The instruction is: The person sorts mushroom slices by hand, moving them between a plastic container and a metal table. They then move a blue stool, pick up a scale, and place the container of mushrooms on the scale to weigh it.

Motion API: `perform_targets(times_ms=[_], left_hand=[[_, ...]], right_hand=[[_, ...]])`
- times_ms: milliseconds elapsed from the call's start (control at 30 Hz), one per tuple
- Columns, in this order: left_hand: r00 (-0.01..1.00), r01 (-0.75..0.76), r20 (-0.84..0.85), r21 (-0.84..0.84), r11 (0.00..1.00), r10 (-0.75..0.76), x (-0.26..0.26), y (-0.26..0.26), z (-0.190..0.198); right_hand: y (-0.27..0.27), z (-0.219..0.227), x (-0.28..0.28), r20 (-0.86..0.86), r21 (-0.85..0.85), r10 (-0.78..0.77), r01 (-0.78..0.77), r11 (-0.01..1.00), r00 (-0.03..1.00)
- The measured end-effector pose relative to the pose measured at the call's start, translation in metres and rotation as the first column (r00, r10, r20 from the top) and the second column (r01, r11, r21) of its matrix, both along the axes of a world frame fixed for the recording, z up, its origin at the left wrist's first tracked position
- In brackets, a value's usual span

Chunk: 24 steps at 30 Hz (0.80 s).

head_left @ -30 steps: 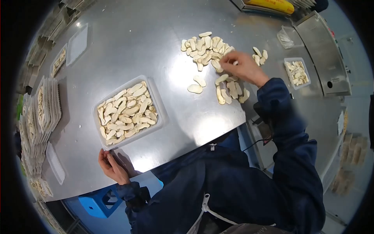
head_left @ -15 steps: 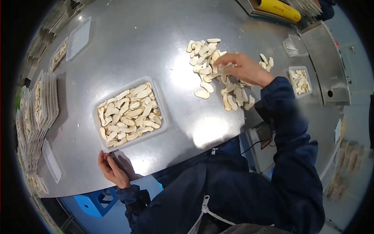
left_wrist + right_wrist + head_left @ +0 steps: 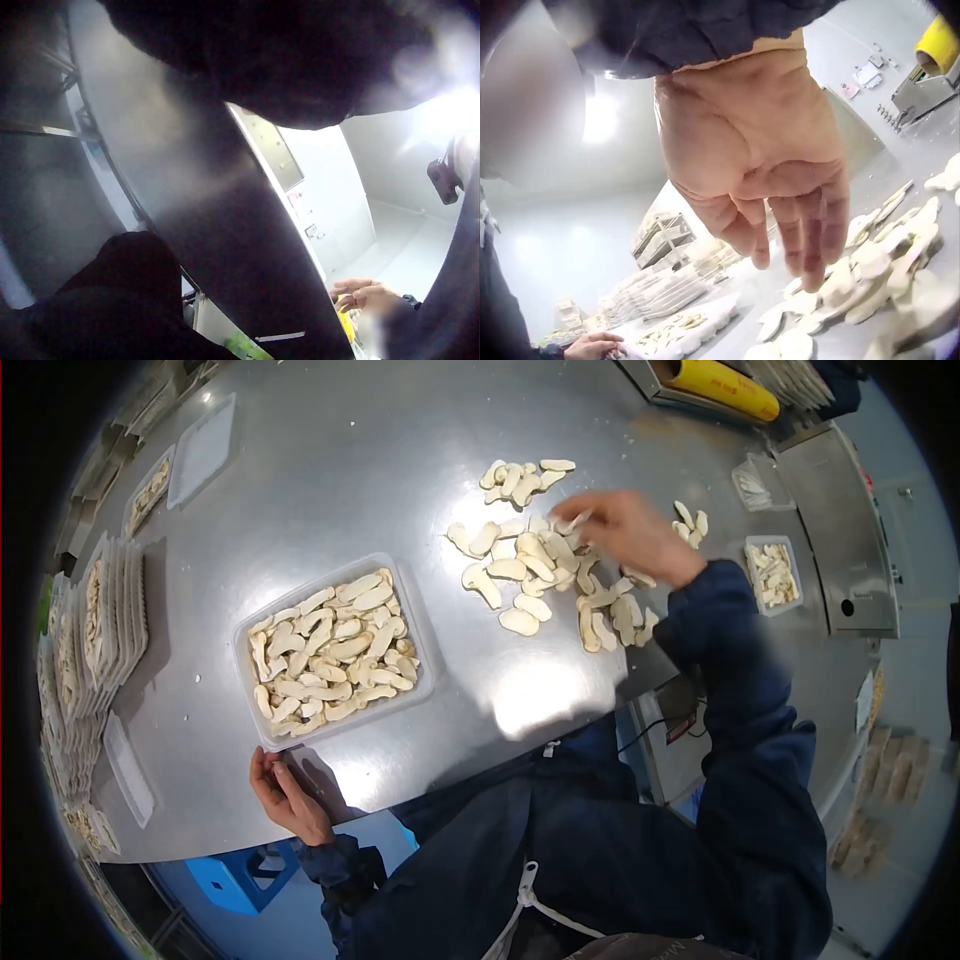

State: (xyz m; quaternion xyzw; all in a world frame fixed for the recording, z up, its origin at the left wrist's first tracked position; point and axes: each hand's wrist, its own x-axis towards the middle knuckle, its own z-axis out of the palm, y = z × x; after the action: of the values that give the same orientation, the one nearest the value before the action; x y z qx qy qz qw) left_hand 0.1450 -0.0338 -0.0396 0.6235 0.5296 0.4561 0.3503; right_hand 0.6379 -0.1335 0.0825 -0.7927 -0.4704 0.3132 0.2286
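Observation:
My right hand [image 3: 630,538] hovers over a pile of pale mushroom slices [image 3: 535,550] spread on the steel table. In the right wrist view its fingers [image 3: 810,255] hang down, loosely extended, with a gap between thumb and fingers and the tips right at the slices. A smaller cluster of slices [image 3: 520,482] lies behind the pile, and browner ones [image 3: 625,618] lie in front of the wrist. My left hand [image 3: 290,797] rests at the table's front edge, fingers loosely bent beside the near corner of a clear plastic tray [image 3: 425,678] filled with mushroom slices.
Stacked filled trays [image 3: 95,630] stand at the left, with a lid [image 3: 130,770] and an empty-looking tray [image 3: 203,450] near them. At the right are a small filled tray [image 3: 773,575], a few loose slices [image 3: 690,525] and a yellow film roll [image 3: 725,388]. A blue stool [image 3: 235,880] stands below.
The pile has been spread out: several slices now lie farther left and nearer, separated from a small cluster behind. My right hand has shifted slightly over them; the left hand stays put.

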Motion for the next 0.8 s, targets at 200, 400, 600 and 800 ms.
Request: perform_targets(times_ms=[200, 400, 600, 800], left_hand=[[0.999, 0.005, 0.052, -0.019, 1.000, -0.004, -0.001, 0.000, -0.002], [0.999, 0.025, 0.032, 0.005, 1.000, -0.025, -0.004, 0.002, -0.004], [1.000, 0.004, 0.027, -0.017, 1.000, -0.004, 0.002, -0.001, 0.003], [0.999, 0.020, 0.037, -0.028, 0.999, -0.019, 0.002, 0.000, 0.003]], right_hand=[[0.004, -0.020, 0.000, 0.515, 0.131, 0.166, -0.268, 0.954, 0.841], [0.019, -0.016, -0.024, 0.494, -0.070, 0.327, -0.338, 0.939, 0.806], [0.011, -0.012, -0.021, 0.431, -0.121, 0.382, -0.367, 0.922, 0.818], [0.018, -0.012, -0.015, 0.587, 0.142, 0.181, -0.320, 0.937, 0.789]])
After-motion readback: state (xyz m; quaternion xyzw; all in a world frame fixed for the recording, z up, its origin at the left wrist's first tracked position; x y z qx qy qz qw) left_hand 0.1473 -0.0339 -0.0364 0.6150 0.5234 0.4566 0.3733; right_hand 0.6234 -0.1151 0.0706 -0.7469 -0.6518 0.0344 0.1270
